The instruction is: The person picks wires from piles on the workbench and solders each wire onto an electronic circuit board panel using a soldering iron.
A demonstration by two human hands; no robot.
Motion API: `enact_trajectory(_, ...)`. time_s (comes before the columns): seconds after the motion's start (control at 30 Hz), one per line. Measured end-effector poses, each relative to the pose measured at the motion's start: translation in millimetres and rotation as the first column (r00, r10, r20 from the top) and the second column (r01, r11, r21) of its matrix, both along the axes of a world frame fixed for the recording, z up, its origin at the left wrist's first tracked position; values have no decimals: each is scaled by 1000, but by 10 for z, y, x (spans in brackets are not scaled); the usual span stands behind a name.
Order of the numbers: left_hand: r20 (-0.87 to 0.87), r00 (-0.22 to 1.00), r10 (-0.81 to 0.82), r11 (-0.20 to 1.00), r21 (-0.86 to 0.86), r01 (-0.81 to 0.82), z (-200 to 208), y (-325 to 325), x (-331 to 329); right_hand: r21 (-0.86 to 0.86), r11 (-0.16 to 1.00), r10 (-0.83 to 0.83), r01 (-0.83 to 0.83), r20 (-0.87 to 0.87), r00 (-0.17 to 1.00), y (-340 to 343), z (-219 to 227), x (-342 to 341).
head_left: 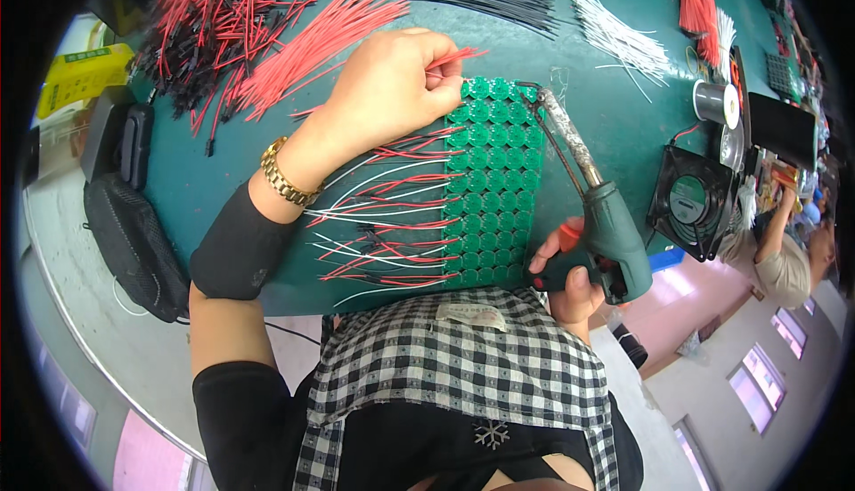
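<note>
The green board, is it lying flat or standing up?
Flat: the green board lies on the table, its rows of round pieces facing up.

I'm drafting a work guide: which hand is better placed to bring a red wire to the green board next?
Probably the left hand: it holds red wires by the upper-left corner of the green board, while the right hand grips the soldering gun.
</note>
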State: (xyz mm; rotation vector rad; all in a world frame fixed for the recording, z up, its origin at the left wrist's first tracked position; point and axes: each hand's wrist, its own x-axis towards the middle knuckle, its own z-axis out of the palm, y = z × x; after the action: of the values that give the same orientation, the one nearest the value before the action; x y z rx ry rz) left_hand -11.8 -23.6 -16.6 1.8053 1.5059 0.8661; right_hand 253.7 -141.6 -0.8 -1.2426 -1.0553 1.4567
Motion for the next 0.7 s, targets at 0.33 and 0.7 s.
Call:
enact_trajectory(0.33,98,988,121,947,288,-144,470,-126,-184,-3,999,39,-39,-12,999,-82,17,98)
enact_trajectory(0.7,29,1000,-9,992,126,5,53,-250,115,10,979,203,-203,-19,979,-100,-30,94)
